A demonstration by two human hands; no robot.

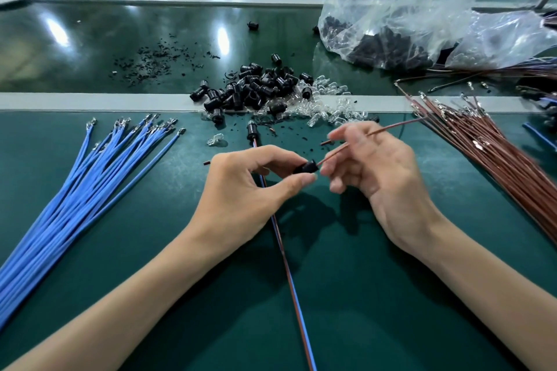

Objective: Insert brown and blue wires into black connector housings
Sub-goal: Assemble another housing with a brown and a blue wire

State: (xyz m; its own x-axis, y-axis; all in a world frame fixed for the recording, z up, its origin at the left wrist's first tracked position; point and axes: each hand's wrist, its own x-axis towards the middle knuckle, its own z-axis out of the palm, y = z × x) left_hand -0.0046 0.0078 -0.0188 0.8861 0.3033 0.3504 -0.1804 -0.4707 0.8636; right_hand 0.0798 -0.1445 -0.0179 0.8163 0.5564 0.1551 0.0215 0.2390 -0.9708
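I am watching both hands working close together just below the middle of the view, almost touching. The left hand [241,187] is pinching a black housing [305,167] between thumb and fingertips, its open end pointing toward two o'clock. The right hand [373,169] is gripping a brown wire [391,128] a little behind its tip, and the tip is meeting the housing's mouth. I cannot tell whether it is seated. The rest of the wire is trailing off toward two o'clock.

I am judging the housing to be light, hard and slick, so it is wanting a firm pinch on its sides with the mouth left free. The wire is looking thin and springy. Holding it near the terminal should be keeping it from buckling, and the metal tip is likely bending easily.

On the worktop [376,280], blue wires [90,178] are fanning out at nine o'clock, the brown bundle [494,153] is lying at three o'clock, and the spare housings [256,87] are heaped at twelve. A wired pair [289,280] is running toward six under the left hand.
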